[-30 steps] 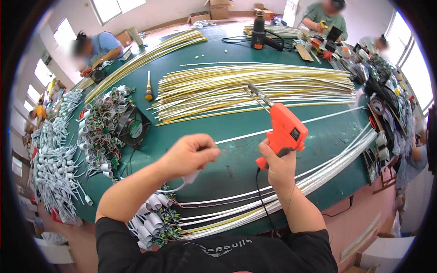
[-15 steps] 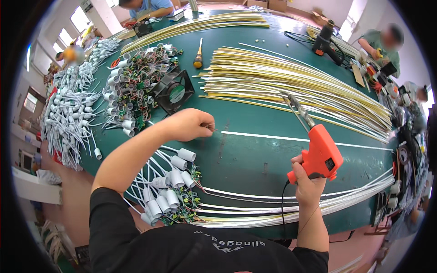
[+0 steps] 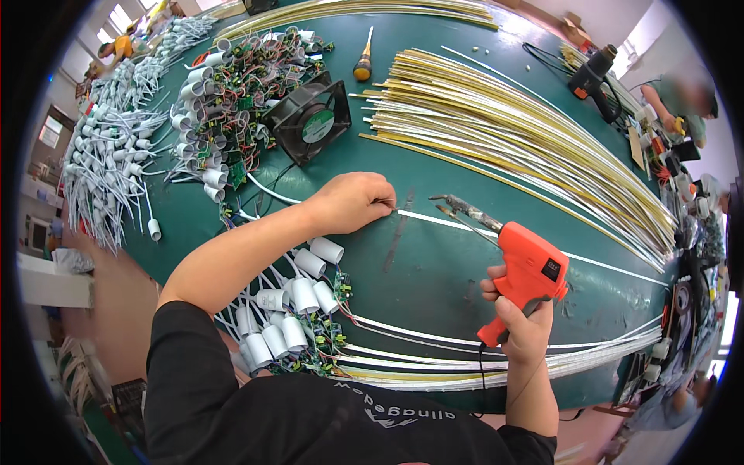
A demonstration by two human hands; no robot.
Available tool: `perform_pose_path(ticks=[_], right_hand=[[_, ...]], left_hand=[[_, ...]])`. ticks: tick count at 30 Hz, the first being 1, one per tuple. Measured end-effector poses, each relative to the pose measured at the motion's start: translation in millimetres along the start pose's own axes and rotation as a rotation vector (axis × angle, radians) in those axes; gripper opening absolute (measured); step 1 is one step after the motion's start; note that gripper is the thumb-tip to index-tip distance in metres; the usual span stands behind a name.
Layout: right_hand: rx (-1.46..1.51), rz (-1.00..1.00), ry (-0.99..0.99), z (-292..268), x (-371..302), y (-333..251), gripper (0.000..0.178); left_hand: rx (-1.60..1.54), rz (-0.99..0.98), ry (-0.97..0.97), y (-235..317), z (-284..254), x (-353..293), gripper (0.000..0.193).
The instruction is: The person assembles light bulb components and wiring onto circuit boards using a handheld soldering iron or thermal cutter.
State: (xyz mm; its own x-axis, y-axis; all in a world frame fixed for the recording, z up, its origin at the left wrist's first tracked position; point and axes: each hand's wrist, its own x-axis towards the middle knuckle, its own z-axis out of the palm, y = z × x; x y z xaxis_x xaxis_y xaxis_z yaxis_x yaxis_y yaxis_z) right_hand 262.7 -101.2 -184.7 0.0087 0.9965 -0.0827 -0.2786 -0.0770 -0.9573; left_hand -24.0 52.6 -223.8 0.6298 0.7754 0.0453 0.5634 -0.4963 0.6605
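My left hand [image 3: 355, 203] is closed in a pinch beside the near-left end of a long, thin white strip [image 3: 465, 225] lying across the table. Fine wires show faintly at its fingertips; most of their length is hidden by the hand. In my right hand [image 3: 521, 318] is a red soldering gun [image 3: 533, 262], gripped by its handle, with a black cord hanging down. Its metal tip points left and hovers near the strip, to the right of my left fingertips. Whether it touches the strip I cannot tell.
White lamp sockets with circuit boards [image 3: 293, 332] and attached strips [image 3: 496, 358] lie nearest me. Beyond are a black fan [image 3: 308, 120], a heap of boards [image 3: 232, 101], a screwdriver [image 3: 363, 63], yellow-white strips [image 3: 511, 139], and a heat gun [image 3: 593, 74]. Another person [image 3: 678, 105] works at far right.
The soldering gun has swung left and lower, bringing its tip close to the white strip. My left fingertips have moved right, up to the strip's end. The whole view has shifted slightly.
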Motion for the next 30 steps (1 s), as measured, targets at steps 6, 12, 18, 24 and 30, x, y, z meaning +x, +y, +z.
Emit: perform_pose_path(ticks=[6,12,18,24,30], right_hand=[[-0.272,-0.019,-0.021,14.0,0.5,7.1,0.038],[-0.415,-0.027,-0.065,17.4,1.8,17.1,0.034],[-0.478,-0.003,-0.098,19.0,4.3,22.3,0.026],[-0.511,-0.032,-0.103,20.0,5.4,24.4,0.022],[-0.533,-0.057,-0.117,17.0,4.9,28.2,0.019]], left_hand=[[0.085,0.103,-0.021,-3.4,-0.6,-0.2,0.009],[0.134,0.161,0.022,0.1,0.6,-0.5,0.006],[0.181,0.159,0.022,-2.0,3.0,-0.6,0.005],[0.193,0.169,0.033,-3.5,3.8,-0.2,0.005],[0.2,0.164,0.036,-1.4,3.3,-0.2,0.005]])
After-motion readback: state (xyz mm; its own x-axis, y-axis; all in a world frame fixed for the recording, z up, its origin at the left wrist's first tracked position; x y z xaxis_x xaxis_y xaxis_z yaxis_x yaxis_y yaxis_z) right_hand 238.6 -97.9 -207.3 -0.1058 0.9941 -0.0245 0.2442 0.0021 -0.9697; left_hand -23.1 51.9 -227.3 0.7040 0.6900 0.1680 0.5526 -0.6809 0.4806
